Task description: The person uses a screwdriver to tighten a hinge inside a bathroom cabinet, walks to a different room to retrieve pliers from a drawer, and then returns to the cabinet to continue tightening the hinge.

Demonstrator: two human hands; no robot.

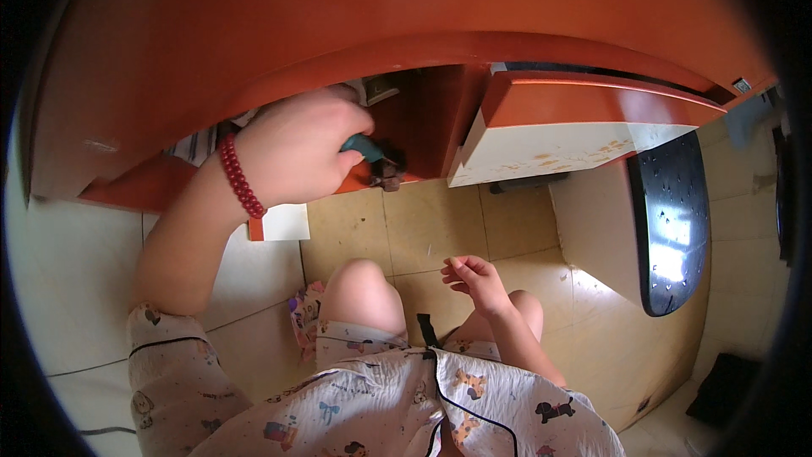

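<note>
Teal handle [364, 148], partly hidden, sits gripped in the left hand [300, 140]; its brown end [387, 173] looks unclear; the right hand [478, 283] pinches together.

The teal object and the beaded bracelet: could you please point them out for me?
Teal object [364, 148]: head view, middle of its visible teal part.
Beaded bracelet [240, 178]: head view, beads midway along its band.

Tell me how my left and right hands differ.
The left hand is at the opening of the orange cabinet; the right hand is near the right knee. The left hand grips a teal object; no held object is discernible in the right hand. The left wrist wears a red beaded bracelet; the right wrist is bare. Both hands are ungloved.
</note>
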